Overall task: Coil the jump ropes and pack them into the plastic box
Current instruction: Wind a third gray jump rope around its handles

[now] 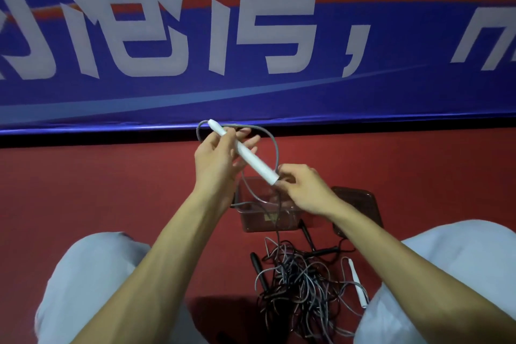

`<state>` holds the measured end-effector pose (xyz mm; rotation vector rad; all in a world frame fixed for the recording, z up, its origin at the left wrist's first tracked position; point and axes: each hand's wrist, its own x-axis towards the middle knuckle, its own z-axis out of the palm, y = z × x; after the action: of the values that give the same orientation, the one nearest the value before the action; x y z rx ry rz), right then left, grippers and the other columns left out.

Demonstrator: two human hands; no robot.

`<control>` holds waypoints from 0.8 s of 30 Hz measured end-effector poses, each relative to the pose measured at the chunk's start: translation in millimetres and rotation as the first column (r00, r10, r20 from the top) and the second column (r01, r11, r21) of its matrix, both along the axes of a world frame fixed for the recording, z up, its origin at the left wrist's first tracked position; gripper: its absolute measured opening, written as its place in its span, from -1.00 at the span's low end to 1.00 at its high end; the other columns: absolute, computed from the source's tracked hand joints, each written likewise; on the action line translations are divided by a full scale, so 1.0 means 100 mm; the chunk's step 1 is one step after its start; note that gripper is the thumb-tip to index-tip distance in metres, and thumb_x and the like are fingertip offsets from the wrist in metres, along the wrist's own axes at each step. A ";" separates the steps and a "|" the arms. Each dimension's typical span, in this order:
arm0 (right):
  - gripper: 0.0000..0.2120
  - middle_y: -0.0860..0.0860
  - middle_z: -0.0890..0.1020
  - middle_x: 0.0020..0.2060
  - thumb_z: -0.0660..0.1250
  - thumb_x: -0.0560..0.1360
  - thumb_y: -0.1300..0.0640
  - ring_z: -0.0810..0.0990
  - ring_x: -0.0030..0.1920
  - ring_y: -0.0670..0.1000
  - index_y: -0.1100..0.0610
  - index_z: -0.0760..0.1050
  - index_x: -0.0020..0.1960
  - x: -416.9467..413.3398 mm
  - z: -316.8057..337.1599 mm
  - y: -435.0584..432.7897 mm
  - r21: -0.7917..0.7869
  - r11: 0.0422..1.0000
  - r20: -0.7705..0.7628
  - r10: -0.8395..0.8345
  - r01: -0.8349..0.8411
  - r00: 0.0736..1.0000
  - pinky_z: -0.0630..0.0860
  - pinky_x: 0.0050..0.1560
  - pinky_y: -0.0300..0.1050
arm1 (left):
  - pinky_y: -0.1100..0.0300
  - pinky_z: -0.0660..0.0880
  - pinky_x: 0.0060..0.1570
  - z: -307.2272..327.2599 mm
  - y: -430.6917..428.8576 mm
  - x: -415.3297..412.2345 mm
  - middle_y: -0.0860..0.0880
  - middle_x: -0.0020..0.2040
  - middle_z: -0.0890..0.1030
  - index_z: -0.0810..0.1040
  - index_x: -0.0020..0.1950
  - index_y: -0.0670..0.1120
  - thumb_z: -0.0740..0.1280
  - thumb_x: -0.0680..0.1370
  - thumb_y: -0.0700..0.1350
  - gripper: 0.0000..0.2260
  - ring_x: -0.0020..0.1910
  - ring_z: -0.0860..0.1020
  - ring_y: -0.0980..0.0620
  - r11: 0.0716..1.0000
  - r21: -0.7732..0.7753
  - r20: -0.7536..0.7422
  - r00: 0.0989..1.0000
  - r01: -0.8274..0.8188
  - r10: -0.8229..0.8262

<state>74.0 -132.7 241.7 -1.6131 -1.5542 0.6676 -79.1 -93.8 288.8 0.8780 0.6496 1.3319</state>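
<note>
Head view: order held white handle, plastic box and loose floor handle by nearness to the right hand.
1. Held white handle: its end meets the right hand.
2. Plastic box: just below the hand.
3. Loose white handle: far off, lower right.

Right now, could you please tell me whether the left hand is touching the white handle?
Touching. The head view shows the left hand pinching the white handle between thumb and fingers near its upper end.

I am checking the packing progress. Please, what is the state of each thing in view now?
left hand: grips the white handle.
right hand: pinches the handle's lower end.
grey rope: one loop between the hands.
plastic box: open, on the floor.
rope pile: tangled, unpacked.
second white handle: lying on the floor.
</note>
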 end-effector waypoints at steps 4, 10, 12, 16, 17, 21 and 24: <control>-0.82 0.12 0.67 -0.22 0.27 0.56 0.33 0.71 -0.18 0.11 0.10 0.54 -0.11 0.01 0.08 -0.01 0.028 0.998 -0.219 -0.047 0.054 0.975 0.66 -0.16 0.11 | 0.16 0.62 -0.15 -0.08 -0.03 0.02 -0.07 0.01 0.67 0.56 0.09 -0.17 0.27 0.63 -0.23 -0.89 -0.10 0.69 -0.01 0.992 0.118 -0.343 0.939 0.042 0.002; -0.90 0.14 0.63 -0.24 0.25 0.58 0.35 0.68 -0.28 0.10 0.23 0.50 -0.07 0.10 0.21 -0.03 0.122 0.980 -0.452 -0.086 0.158 0.888 0.64 -0.35 -0.05 | 0.03 0.56 -0.02 -0.28 0.02 0.06 0.01 -0.08 0.69 0.62 -0.08 0.02 0.35 0.57 -0.21 -0.86 -0.08 0.65 0.01 0.928 0.284 -0.751 0.658 0.240 0.059; -0.90 0.16 0.62 -0.24 0.25 0.58 0.34 0.69 -0.31 0.08 0.22 0.49 -0.08 0.11 0.27 -0.05 0.160 0.970 -0.511 -0.075 0.181 0.857 0.65 -0.35 -0.04 | 0.11 0.51 -0.12 -0.32 0.00 0.08 0.01 -0.12 0.68 0.62 -0.07 0.00 0.35 0.58 -0.18 -0.89 -0.16 0.58 0.09 0.910 0.266 -0.810 0.585 0.319 0.032; -0.91 0.17 0.63 -0.23 0.25 0.59 0.32 0.69 -0.31 0.11 0.24 0.50 -0.08 0.14 0.39 -0.09 0.210 0.955 -0.641 -0.026 0.208 0.767 0.65 -0.35 0.01 | 0.36 0.43 -0.28 -0.32 -0.07 0.12 0.17 -0.27 0.64 0.58 -0.11 -0.01 0.31 0.61 -0.19 -0.87 -0.31 0.52 0.26 0.876 0.193 -0.836 0.542 0.441 -0.088; -0.92 0.17 0.63 -0.22 0.25 0.59 0.31 0.69 -0.29 0.13 0.25 0.51 -0.07 0.16 0.41 -0.10 0.213 0.953 -0.672 -0.016 0.214 0.740 0.65 -0.34 0.02 | 0.39 0.39 -0.33 -0.32 -0.09 0.13 0.17 -0.31 0.62 0.57 -0.12 -0.04 0.31 0.61 -0.20 -0.87 -0.35 0.50 0.27 0.870 0.179 -0.835 0.539 0.459 -0.113; -0.93 0.15 0.65 -0.20 0.26 0.59 0.29 0.70 -0.26 0.12 0.26 0.50 -0.04 0.21 0.46 -0.12 0.198 0.954 -0.790 0.020 0.223 0.613 0.64 -0.33 0.01 | 0.29 0.42 -0.32 -0.34 -0.12 0.16 -0.15 -0.10 0.66 0.57 -0.04 -0.10 0.32 0.61 -0.15 -0.93 -0.29 0.50 0.14 0.867 0.151 -0.813 0.558 0.475 -0.164; -0.93 0.14 0.65 -0.21 0.24 0.60 0.29 0.71 -0.24 0.11 0.27 0.48 -0.03 0.22 0.47 -0.11 0.183 0.960 -0.841 0.041 0.213 0.539 0.62 -0.34 -0.04 | 0.16 0.46 -0.33 -0.37 -0.11 0.21 -0.16 -0.11 0.68 0.56 -0.08 -0.04 0.34 0.60 -0.11 -0.92 -0.26 0.56 0.05 0.889 0.186 -0.790 0.602 0.417 -0.117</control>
<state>96.0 -143.9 288.7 -0.8890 -0.7645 0.9485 -58.5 -105.2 252.0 1.8247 0.8817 0.7452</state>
